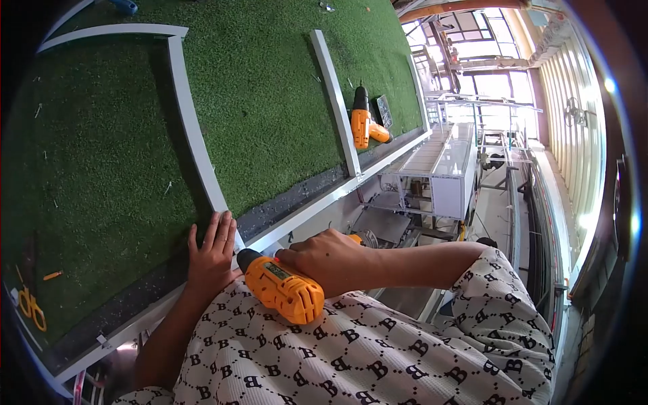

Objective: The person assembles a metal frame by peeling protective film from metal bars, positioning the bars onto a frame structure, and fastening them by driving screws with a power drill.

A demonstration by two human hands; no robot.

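My right hand point(331, 260) is closed around the grip of an orange and black cordless drill point(285, 289). The drill's black chuck points at the joint where a white crossbar point(192, 131) meets the long white frame bar point(304, 212). Whether a bit touches the bar is hidden. My left hand point(214, 251) lies with its fingers stretched over the near end of the crossbar, just left of the chuck. A second orange and black drill point(362, 121) lies on the green turf by another white crossbar point(335, 101).
Green turf point(263, 101) covers the work table. A small dark box point(383, 110) sits beside the second drill. Yellow-handled scissors point(30, 309) and a small orange tool point(52, 275) lie at the left. A white cabinet-like frame point(452, 169) stands to the right.
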